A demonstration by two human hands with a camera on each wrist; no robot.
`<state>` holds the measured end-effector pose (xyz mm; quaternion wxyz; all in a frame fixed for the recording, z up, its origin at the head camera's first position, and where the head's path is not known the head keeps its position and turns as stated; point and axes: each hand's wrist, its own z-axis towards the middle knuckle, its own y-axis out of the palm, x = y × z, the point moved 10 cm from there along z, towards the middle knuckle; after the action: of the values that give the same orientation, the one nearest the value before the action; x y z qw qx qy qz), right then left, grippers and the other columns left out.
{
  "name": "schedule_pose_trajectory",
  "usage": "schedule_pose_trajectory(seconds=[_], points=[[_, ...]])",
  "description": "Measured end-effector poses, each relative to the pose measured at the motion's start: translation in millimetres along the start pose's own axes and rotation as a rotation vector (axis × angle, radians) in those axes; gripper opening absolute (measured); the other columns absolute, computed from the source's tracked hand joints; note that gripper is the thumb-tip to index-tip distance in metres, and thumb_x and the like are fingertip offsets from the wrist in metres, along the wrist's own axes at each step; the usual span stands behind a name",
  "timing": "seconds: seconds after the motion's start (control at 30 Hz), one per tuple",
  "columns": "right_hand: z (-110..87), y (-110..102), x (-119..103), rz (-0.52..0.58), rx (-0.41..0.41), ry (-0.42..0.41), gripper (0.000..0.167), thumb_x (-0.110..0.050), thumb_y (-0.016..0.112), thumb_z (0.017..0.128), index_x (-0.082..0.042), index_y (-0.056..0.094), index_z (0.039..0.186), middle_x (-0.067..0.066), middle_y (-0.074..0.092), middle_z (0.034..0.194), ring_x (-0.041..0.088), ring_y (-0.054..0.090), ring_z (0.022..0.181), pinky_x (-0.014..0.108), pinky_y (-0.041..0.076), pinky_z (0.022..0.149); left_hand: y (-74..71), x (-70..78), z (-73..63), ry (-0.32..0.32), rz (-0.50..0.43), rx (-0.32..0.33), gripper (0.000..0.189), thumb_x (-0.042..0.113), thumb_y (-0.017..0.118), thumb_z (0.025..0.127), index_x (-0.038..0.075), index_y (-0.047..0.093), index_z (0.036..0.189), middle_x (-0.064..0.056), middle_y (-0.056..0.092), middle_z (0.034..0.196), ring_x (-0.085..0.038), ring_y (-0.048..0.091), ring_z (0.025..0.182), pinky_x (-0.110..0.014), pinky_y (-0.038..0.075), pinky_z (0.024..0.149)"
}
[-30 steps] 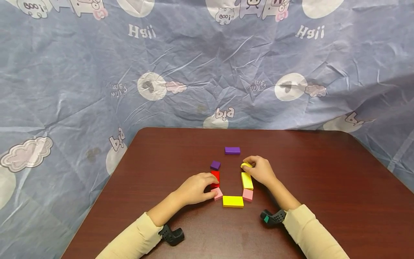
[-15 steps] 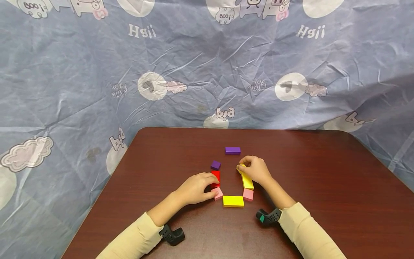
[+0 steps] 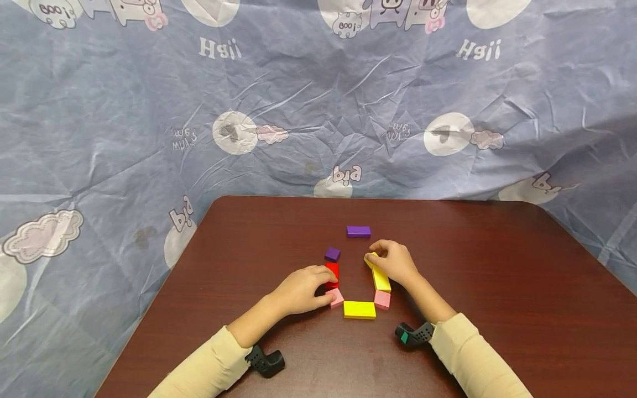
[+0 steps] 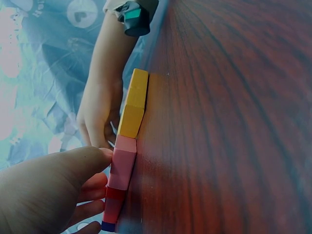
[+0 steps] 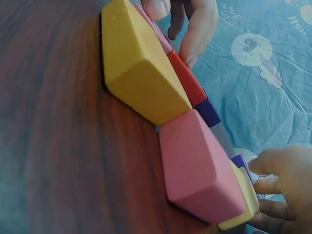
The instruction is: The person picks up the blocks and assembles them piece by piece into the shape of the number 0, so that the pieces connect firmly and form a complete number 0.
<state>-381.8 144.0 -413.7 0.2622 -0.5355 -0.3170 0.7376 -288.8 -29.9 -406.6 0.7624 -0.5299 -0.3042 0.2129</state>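
In the head view my left hand (image 3: 298, 290) rests beside the left side of a block outline. Its thumb touches a pink block (image 3: 335, 297), and its fingers reach over a red block (image 3: 332, 272). My right hand (image 3: 395, 262) pinches a small yellow block (image 3: 370, 259) between thumb and fingers, at the far end of a long yellow block (image 3: 381, 281). A second pink block (image 3: 382, 299) sits at that long block's near end. Across the front lies another yellow block (image 3: 359, 310). Seen from the right wrist, the front yellow block (image 5: 141, 68) meets the pink block (image 5: 195, 165).
Beyond the red block is a small purple block (image 3: 332, 254). A longer purple block (image 3: 359, 231) lies farther back, apart from the others. The brown table (image 3: 497, 276) ends at a printed cloth (image 3: 318, 99) behind it.
My right hand has moved slightly left, bringing the small yellow block against the far end of the long yellow one, now at an angle. Over the last half second both hands stay put.
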Motion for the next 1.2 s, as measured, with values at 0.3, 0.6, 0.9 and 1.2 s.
schedule_pose_trajectory(seconds=[0.3, 0.6, 0.9, 1.2], points=[[-19.8, -7.3, 9.3, 0.024, 0.064, -0.056, 0.02, -0.015, 0.069, 0.089, -0.002, 0.07, 0.103, 0.005, 0.062, 0.086, 0.018, 0.053, 0.073, 0.029, 0.043, 0.063, 1.2, 0.8, 0.2, 0.004, -0.001, -0.007, 0.032, 0.033, 0.065, 0.092, 0.011, 0.069, 0.115, -0.001, 0.064, 0.119, -0.017, 0.058, 0.113, -0.032, 0.044, 0.099], [-37.1, -9.9, 6.5, 0.057, 0.077, -0.127, 0.023, -0.014, 0.07, 0.089, -0.004, 0.069, 0.109, 0.004, 0.063, 0.09, 0.017, 0.057, 0.078, 0.031, 0.047, 0.069, 2.0, -0.2, -0.3, 0.01, 0.007, 0.002, 0.031, 0.032, 0.066, 0.092, 0.011, 0.069, 0.114, -0.001, 0.065, 0.118, -0.017, 0.059, 0.111, -0.033, 0.045, 0.098], [-42.8, -11.6, 4.6, 0.014, 0.093, -0.188, 0.021, -0.012, 0.069, 0.088, -0.006, 0.071, 0.107, 0.003, 0.063, 0.09, 0.019, 0.056, 0.08, 0.033, 0.047, 0.07, 2.2, 2.9, 1.3, 0.017, 0.0, -0.002, 0.031, 0.032, 0.066, 0.092, 0.011, 0.069, 0.115, -0.001, 0.065, 0.118, -0.017, 0.059, 0.111, -0.032, 0.045, 0.098], [-41.0, -11.8, 1.4, 0.016, 0.094, -0.211, 0.02, -0.013, 0.07, 0.088, -0.006, 0.071, 0.107, 0.002, 0.063, 0.089, 0.019, 0.057, 0.081, 0.034, 0.047, 0.071, -0.1, 2.6, 3.9, -0.002, 0.011, 0.008, 0.03, 0.033, 0.065, 0.092, 0.011, 0.069, 0.112, 0.0, 0.065, 0.114, -0.017, 0.06, 0.108, -0.032, 0.047, 0.095]])
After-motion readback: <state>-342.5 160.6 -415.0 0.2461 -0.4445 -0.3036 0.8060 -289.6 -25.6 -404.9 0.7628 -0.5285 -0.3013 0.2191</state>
